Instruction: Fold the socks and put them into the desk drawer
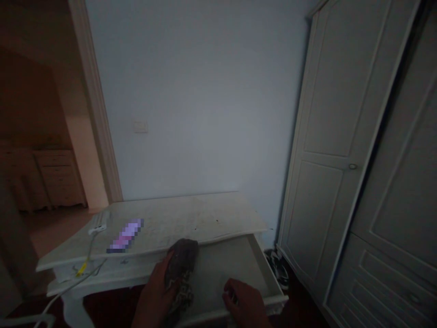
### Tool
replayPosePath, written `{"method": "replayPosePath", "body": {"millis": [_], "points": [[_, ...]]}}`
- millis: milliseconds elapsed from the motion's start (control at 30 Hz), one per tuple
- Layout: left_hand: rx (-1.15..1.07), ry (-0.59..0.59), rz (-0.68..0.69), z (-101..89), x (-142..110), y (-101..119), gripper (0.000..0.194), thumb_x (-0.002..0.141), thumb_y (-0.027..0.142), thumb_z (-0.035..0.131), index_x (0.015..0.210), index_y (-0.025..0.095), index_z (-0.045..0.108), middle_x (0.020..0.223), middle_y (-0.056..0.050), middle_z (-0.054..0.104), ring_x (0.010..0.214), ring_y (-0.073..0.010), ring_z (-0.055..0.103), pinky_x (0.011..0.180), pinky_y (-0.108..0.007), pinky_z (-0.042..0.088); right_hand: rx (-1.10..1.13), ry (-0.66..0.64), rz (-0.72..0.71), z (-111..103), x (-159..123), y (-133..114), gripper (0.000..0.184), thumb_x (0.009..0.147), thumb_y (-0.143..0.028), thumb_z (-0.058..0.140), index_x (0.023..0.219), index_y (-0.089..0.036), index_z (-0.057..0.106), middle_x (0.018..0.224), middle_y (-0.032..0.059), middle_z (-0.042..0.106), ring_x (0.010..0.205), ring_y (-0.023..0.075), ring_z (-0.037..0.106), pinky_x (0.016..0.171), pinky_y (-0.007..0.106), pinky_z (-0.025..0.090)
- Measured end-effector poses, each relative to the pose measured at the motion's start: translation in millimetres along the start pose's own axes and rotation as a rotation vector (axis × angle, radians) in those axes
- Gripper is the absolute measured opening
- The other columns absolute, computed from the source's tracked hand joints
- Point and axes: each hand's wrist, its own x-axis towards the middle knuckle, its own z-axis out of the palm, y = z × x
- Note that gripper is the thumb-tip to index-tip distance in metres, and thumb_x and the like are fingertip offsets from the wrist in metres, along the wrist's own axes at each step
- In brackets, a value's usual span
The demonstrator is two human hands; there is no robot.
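Note:
My left hand (155, 294) grips a dark patterned cloth (182, 269) and holds it inside the open drawer (235, 262) of a white desk (184, 218). The cloth's top end lies under the front edge of the desk top. My right hand (244, 303) rests with curled fingers on the drawer's front rim, to the right of the cloth. Whether it grips the rim is unclear.
On the desk's left end lie a white plug strip (98, 226) with a cable (83, 264) hanging over the edge and a blurred flat object (125, 235). A white wardrobe (358, 155) stands close on the right. A doorway (44, 136) opens at left. Shoes (278, 269) lie by the wardrobe.

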Motion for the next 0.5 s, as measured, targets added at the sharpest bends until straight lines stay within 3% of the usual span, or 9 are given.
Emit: {"method": "replayPosePath", "body": {"millis": [67,167,233,333,400,500], "points": [[0.011,0.021,-0.026,-0.2,7,6,0.072,0.096,0.043,0.052,0.162,0.025,0.031,0.161,-0.016,0.051,0.147,-0.0312,0.053,0.119,-0.049,0.045,-0.008,0.008,-0.004,1,0,0,0.016,0.091,-0.035,0.062,0.102,-0.03,0.072,0.097,0.0001,0.081,0.092,0.0219,0.075,0.081,0.029,0.045],[0.038,-0.135,-0.174,13.0,10,7,0.084,0.091,0.038,0.057,0.165,0.016,0.025,0.157,-0.022,0.054,0.14,-0.0337,0.06,0.114,-0.048,0.048,-0.025,0.005,0.005,-1,-1,-2,0.016,0.091,-0.035,0.062,0.102,-0.031,0.072,0.097,-0.0005,0.081,0.092,0.0221,0.076,0.082,0.029,0.045],[-0.004,-0.189,-0.214,24.9,9,4,0.09,0.087,0.031,0.058,0.166,0.014,0.019,0.161,-0.023,0.051,0.143,-0.0302,0.059,0.115,-0.042,0.047,-0.043,0.004,0.006,-1,-1,-3,0.017,0.091,-0.034,0.061,0.102,-0.03,0.072,0.096,-0.0003,0.081,0.092,0.0223,0.076,0.081,0.029,0.045],[-0.064,-0.152,-0.212,35.9,5,-4,0.086,0.092,0.033,0.053,0.168,0.018,0.016,0.165,-0.017,0.05,0.145,-0.0258,0.056,0.115,-0.039,0.047,-0.053,0.009,-0.023,2,-1,-1,0.017,0.093,-0.035,0.059,0.103,-0.03,0.072,0.097,0.0006,0.081,0.092,0.0222,0.075,0.081,0.028,0.045],[-0.044,-0.144,-0.256,35.3,3,-10,0.079,0.097,0.042,0.048,0.167,0.022,0.02,0.155,-0.015,0.062,0.138,-0.0287,0.063,0.112,-0.044,0.051,-0.063,0.019,-0.035,6,0,2,0.017,0.094,-0.036,0.058,0.102,-0.03,0.072,0.097,0.0007,0.081,0.091,0.0221,0.075,0.08,0.028,0.045],[-0.032,-0.074,-0.295,22.8,4,-19,0.07,0.097,0.053,0.044,0.16,0.022,0.039,0.14,-0.012,0.073,0.131,-0.0318,0.069,0.112,-0.047,0.052,-0.083,0.037,-0.033,12,1,7,0.016,0.094,-0.034,0.058,0.102,-0.029,0.071,0.095,0.0006,0.081,0.088,0.0207,0.074,0.079,0.026,0.044]]}}
